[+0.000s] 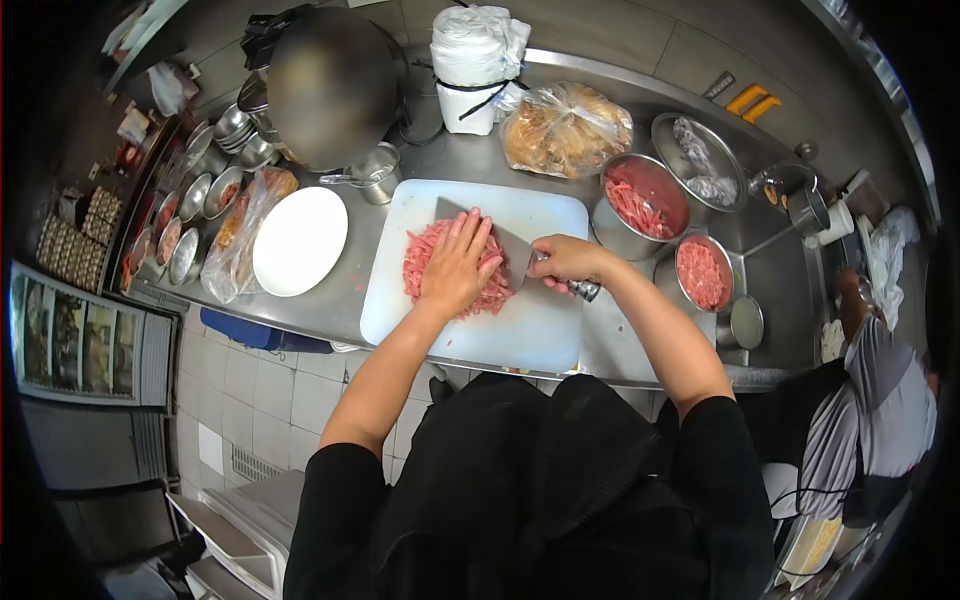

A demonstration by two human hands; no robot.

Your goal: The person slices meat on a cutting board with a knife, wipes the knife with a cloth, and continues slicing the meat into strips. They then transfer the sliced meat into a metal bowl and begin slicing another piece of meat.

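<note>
On the white cutting board (545, 335) lies a pile of raw meat strips (420, 252). My right hand (567, 264) is wrapped round the handle of a cleaver (514, 252), its metal butt poking out below the fist. The broad blade reaches leftward over the pile and passes partly behind my left hand (458, 268). That hand lies flat over the meat and blade, fingers stretched out toward the far side of the board. Some of the meat is hidden beneath it.
Right of the board stand a deep metal pot (632, 215) and a smaller container (704, 272), both holding meat strips. A white oval plate (300, 242) sits left, near several metal bowls. Behind are a bagged food item (568, 130) and white bags (480, 50). Another person (865, 400) works at right.
</note>
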